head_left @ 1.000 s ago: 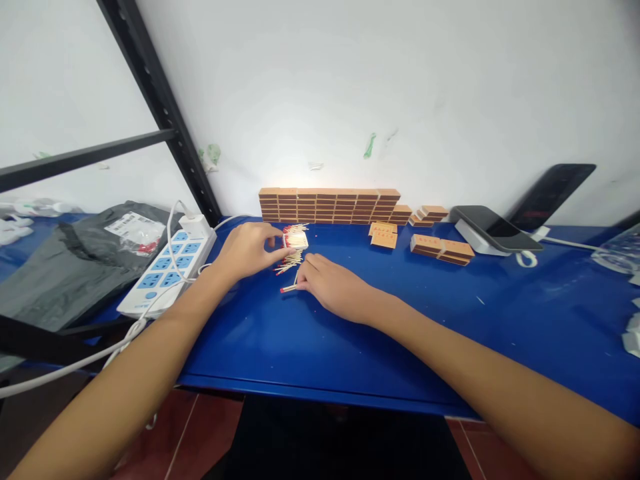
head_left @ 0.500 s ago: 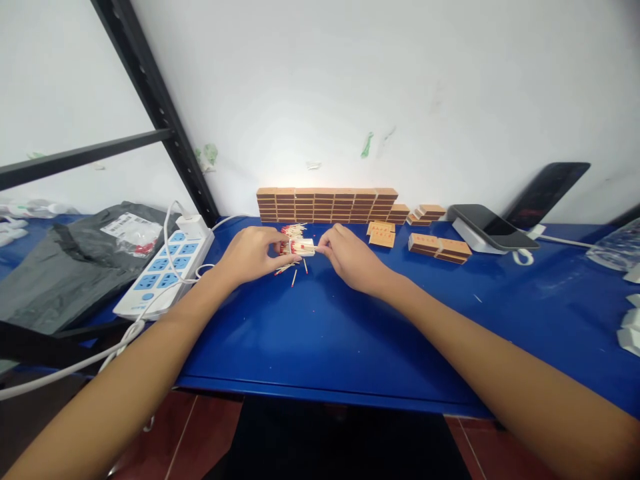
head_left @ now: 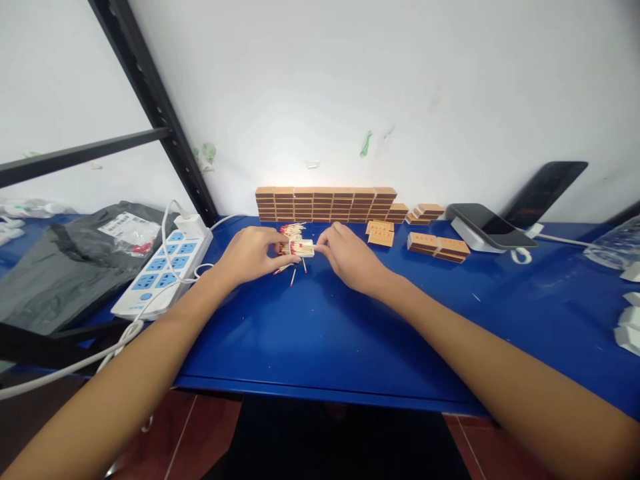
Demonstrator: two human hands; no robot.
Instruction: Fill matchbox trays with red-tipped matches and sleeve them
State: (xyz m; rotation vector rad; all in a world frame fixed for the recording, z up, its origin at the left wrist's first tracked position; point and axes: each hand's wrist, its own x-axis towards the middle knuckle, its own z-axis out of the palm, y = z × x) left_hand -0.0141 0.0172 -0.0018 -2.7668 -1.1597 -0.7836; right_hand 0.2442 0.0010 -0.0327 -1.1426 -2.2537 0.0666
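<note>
Risk: the small white card tray of red-tipped matches (head_left: pixel 303 248) looks full, and I judge it could tip and shed sticks onto the blue metal table (head_left: pixel 320 333); loose matches (head_left: pixel 293 274) already lie just under it
Cause: the tray is held only at its two short ends, off the surface; an uneven squeeze or a twist between the hands would buckle the thin card
Second risk: a forearm sweeping left could snag the white cable by the white power strip with blue sockets (head_left: pixel 163 273)
Left hand (head_left: pixel 249 254): arm stretched forward, palm down, knuckles up; thumb and fingers pinched narrow on the tray's left end
Right hand (head_left: pixel 351 259): arm reaching in from the right, wrist low, fingers curled; fingertips closed in a tight pinch on the tray's right end
Tray position: between the two hands, near the table's middle, in front of a heap of matches (head_left: pixel 293 229)
Behind: tan matchboxes stacked in a low wall (head_left: pixel 325 204) against the white wall
Right of hands: flat tan sleeves (head_left: pixel 380 233); a short row of matchboxes (head_left: pixel 440 247); a dark phone on a pale stand (head_left: pixel 487 223)
Left: a dark grey plastic bag (head_left: pixel 60 267)
</note>
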